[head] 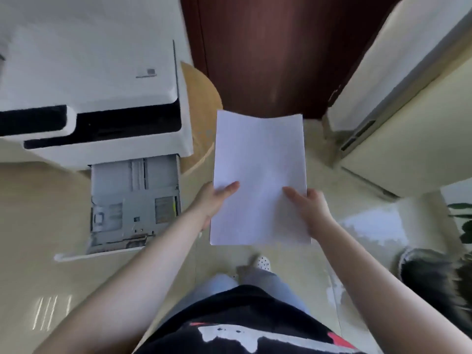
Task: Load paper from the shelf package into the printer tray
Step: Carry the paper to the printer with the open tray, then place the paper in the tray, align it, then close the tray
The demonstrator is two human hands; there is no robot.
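I hold a stack of white paper [259, 169] flat in front of me, above the floor. My left hand [215, 200] grips its near left edge, thumb on top. My right hand [310, 208] grips the near right edge the same way. To the left stands a white printer [102, 80] with its grey paper tray [132, 200] pulled out toward me; the tray holds no paper that I can see. The stack is to the right of the tray and apart from it. The shelf package is out of view.
The printer sits on a round wooden table [201, 98]. A dark red door [268, 52] is straight ahead and a cream cabinet [408, 118] stands at the right. A dark bin [429, 274] and a green plant [463, 221] are at the right edge.
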